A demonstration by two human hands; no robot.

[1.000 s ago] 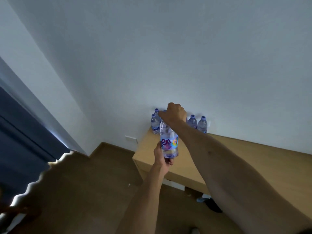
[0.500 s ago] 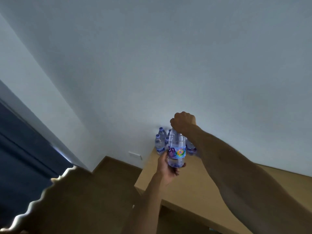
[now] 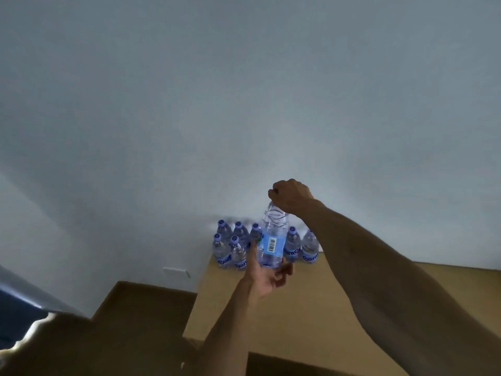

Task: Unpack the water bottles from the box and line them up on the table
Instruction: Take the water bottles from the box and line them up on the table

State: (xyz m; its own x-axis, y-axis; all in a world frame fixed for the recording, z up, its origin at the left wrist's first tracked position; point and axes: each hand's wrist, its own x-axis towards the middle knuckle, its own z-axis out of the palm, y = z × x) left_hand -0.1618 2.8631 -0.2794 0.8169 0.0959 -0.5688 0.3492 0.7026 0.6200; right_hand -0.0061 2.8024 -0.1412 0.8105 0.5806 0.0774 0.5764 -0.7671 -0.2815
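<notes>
The right hand [image 3: 291, 195] is clenched over the cap end of a clear water bottle [image 3: 272, 241], barcode label facing the camera, while the left hand [image 3: 267, 275] cups its base with loosely spread fingers — the bottle upright above the wooden table [image 3: 298, 308]. Just behind it, a cluster of bottles [image 3: 230, 249] stands at the table's far-left corner against the white wall [image 3: 244, 104].

The bottle [image 3: 272, 241] you hold shows you only a barcode on its light blue label, with no digits you can read. On the bottles standing at the far edge of the tabletop [image 3: 311, 299], white lettering crosses the blue labels [image 3: 310, 258], but you see only fragments, too blurred to spell out.
</notes>
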